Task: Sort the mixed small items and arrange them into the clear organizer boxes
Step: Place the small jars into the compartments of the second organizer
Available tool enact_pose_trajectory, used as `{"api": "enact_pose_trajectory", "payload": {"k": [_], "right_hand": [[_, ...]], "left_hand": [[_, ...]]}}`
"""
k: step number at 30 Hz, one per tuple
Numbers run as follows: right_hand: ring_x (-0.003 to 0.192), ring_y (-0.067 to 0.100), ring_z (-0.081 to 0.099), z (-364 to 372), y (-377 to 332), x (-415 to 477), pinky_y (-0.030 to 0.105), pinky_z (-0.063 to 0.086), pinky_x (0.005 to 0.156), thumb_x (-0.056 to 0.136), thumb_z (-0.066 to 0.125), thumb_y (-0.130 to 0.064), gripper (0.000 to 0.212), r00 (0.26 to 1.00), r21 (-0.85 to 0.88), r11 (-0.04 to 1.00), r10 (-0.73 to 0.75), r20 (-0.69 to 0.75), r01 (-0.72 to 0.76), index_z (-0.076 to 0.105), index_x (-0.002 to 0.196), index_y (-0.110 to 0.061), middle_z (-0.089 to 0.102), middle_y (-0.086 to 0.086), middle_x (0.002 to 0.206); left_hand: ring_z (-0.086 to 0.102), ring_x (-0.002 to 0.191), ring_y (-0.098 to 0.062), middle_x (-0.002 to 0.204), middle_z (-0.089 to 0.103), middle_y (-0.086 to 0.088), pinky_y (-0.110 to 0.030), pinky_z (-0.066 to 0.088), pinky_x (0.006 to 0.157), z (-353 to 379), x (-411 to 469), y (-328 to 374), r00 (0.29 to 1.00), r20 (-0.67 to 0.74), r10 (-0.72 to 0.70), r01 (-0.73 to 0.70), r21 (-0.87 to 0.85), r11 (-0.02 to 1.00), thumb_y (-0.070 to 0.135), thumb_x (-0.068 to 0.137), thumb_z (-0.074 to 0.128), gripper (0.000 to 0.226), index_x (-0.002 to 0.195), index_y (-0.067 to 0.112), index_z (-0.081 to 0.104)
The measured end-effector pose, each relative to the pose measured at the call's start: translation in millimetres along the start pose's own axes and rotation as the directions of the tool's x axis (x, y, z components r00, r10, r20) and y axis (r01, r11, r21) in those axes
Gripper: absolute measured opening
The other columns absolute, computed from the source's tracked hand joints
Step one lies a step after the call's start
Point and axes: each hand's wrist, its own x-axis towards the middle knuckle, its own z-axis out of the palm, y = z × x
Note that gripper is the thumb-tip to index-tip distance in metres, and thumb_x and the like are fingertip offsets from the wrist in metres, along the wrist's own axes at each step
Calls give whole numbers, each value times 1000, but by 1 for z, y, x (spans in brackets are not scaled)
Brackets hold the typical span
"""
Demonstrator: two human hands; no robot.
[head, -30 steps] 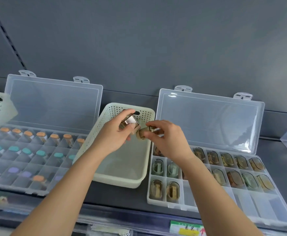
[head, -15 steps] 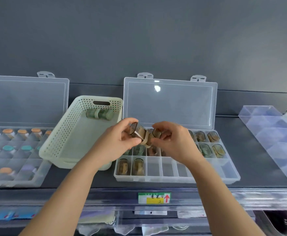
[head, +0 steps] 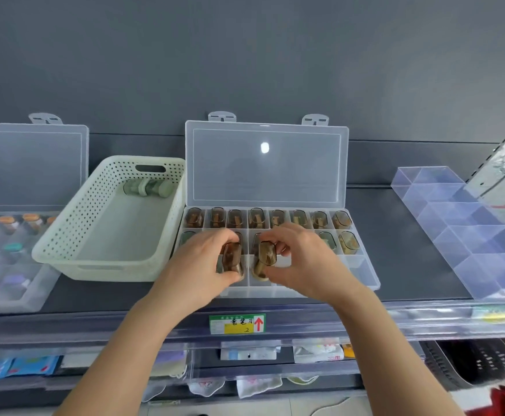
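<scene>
On the far left of the shelf there's the vial box (head: 8,295) with its cork, teal and purple tops, not being touched. Next over, the white basket (head: 65,235) is nearly cleaned out, just a couple of greenish capsules (head: 147,187) lying against its back wall.

The action is in the middle organizer box (head: 362,271), lid up, back row full and the second row at least partly filled. A second ago both hands were up over the basket with the pieces bunched together; now they've come down and split apart. The left hand (head: 197,265) has thumb and fingers clamped on a brown capsule (head: 232,259), and the right hand (head: 302,262) is pinching a second brown capsule (head: 266,259) the same way. Each one is tipped down over its own slot in the front row, side by side, maybe touching the slot floor, hard to say.

So I'd guess two more are about to be dropped in, leaving only the greenish ones to sort. Off to the right a clear divider tray (head: 455,229) sits with nothing visible in it.
</scene>
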Motion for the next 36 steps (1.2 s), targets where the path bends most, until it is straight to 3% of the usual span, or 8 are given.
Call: {"api": "enact_pose_trajectory", "payload": {"k": [5, 11, 15, 20, 29, 36], "right_hand": [[93, 12, 56, 13, 5, -4, 16, 43, 80, 77, 71, -20, 47, 999, -98, 995, -18, 38, 22, 61, 123, -18, 57, -2, 114], [109, 18, 53, 25, 7, -3, 28, 48, 93, 82, 65, -19, 45, 998, -176, 984, -16, 56, 26, 58, 127, -16, 56, 2, 119], [107, 20, 51, 26, 8, -3, 28, 48, 91, 84, 61, -21, 33, 996, -195, 980, -18, 83, 34, 64, 116, -12, 56, 3, 114], [104, 18, 53, 26, 9, -3, 28, 46, 91, 88, 62, -29, 29, 997, -197, 980, -5, 76, 20, 68, 110, -12, 60, 3, 111], [103, 17, 54, 27, 9, 2, 26, 48, 90, 86, 61, -21, 26, 997, -210, 977, -21, 75, 36, 70, 110, -15, 62, 0, 110], [92, 12, 53, 26, -11, 32, 28, 51, 83, 86, 64, -26, 34, 997, -127, 990, -69, -22, 66, 65, 119, -18, 62, -2, 103]], "left_hand": [[45, 116, -7, 125, 51, 13, -24, 36, 94, 11, 1, 0, 1000, 3, 18, -18, 149, 989, 40, 76, 74, 56, 126, 30, 49], [42, 120, -13, 128, 50, 11, -35, 32, 101, 14, 9, -2, 996, 84, -20, 1, 226, 974, 50, 77, 70, 61, 130, 29, 48], [38, 122, -13, 128, 49, 13, -38, 26, 101, 13, 11, -4, 987, 160, -24, -24, 292, 956, 55, 82, 62, 56, 131, 33, 48], [36, 124, -13, 129, 48, 12, -40, 24, 103, 15, 10, -4, 979, 202, -30, -28, 279, 960, 52, 87, 56, 51, 134, 34, 47], [35, 124, -12, 129, 48, 11, -38, 26, 104, 11, 12, -3, 982, 190, -18, -26, 227, 974, 47, 87, 59, 52, 136, 32, 48], [38, 121, -9, 125, 50, 11, -31, 30, 102, -27, 25, -14, 998, 67, 6, -13, 100, 995, 42, 87, 61, 48, 133, 31, 51]]}}
